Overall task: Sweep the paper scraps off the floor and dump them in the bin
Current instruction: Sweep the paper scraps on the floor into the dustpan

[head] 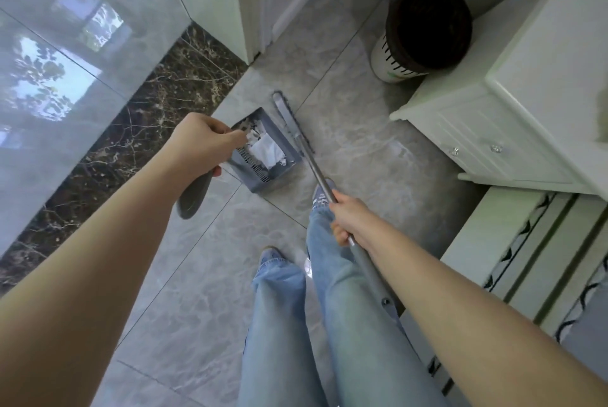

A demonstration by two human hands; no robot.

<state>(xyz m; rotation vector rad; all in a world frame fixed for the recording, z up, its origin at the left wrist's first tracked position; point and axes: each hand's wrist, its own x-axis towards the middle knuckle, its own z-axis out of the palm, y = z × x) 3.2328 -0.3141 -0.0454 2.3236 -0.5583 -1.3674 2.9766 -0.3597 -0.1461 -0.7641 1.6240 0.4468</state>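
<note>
Fingers (227, 135) grip dustpan (263, 156); bin (424, 31) beside cabinet (513, 104).

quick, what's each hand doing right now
Left hand: grips the dustpan handle.
Right hand: grips the broom pole.

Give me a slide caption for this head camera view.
Left hand holds a dustpan of paper scraps, right hand the broom, near the bin.
</note>
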